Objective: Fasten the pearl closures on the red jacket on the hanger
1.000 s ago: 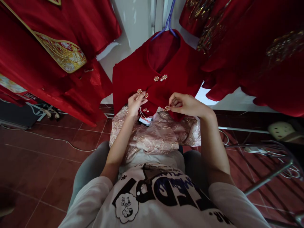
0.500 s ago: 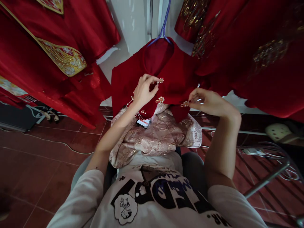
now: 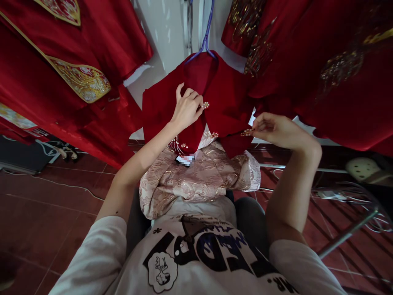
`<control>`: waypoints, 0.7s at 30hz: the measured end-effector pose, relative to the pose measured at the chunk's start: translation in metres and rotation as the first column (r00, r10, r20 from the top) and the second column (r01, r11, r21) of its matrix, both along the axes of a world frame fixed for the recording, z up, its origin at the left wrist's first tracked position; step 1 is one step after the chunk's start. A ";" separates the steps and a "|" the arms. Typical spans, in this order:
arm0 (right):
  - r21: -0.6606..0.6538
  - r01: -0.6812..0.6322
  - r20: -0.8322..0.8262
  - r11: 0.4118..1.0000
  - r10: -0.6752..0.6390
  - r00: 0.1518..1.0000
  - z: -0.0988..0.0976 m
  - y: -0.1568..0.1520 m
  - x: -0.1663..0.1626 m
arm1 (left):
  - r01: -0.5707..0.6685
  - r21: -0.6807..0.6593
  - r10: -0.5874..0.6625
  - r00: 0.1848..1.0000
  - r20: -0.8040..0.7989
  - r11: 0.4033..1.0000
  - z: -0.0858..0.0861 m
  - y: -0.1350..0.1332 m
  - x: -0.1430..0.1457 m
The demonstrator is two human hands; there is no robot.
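While it hangs from a thin purple hanger in the upper middle of the frame, the soft red jacket points its collar up and hem down. Its left hand is raised, fingers curled and pinching a shiny flower button. At middle right, the right hand pinches another gold button on the flap's edge.

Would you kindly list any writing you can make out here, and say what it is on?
White T-shirt: large dark block letters, seen upside down from the wearer's view and partly folded, not readable for certain.
T-shirt, small line of print above them: too small to read.
Tag on the red jacket: blurred, unreadable.
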State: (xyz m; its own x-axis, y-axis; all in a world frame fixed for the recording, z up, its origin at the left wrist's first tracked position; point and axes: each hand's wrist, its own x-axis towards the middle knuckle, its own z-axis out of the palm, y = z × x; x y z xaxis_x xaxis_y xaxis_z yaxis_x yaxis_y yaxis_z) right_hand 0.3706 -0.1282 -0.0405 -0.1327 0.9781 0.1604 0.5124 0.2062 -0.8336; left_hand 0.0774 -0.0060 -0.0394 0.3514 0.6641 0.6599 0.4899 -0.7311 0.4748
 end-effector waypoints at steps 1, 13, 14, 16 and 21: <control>0.004 -0.005 0.003 1.000 0.005 1.000 0.000 0.000 0.000 | -0.003 0.008 0.003 1.000 -0.004 1.000 0.001 0.000 0.001; 0.012 0.012 0.006 1.000 -0.012 1.000 -0.002 -0.001 0.004 | 0.015 0.014 -0.014 0.996 -0.086 1.000 0.007 -0.006 -0.003; 0.005 0.013 0.012 1.000 -0.013 1.000 -0.002 -0.001 0.005 | 0.016 0.020 -0.014 0.993 -0.117 1.000 0.008 -0.007 -0.003; 0.000 0.012 0.039 1.000 -0.012 0.999 -0.003 -0.001 0.005 | 0.003 0.057 0.009 0.977 -0.213 0.998 0.010 -0.011 -0.003; 0.160 0.046 -0.074 0.986 -0.035 0.997 0.006 -0.002 -0.022 | -0.062 0.197 0.144 0.890 -0.433 0.978 0.017 -0.025 -0.004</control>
State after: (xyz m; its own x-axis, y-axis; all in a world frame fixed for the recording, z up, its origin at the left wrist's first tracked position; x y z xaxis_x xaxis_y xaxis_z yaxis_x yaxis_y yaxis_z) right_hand 0.3488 -0.1298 -0.0346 -0.0764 0.9430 0.3240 0.4642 0.3213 -0.8254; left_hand 0.0733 -0.0306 -0.0224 0.5699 0.6024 0.5588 0.6961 -0.7153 0.0613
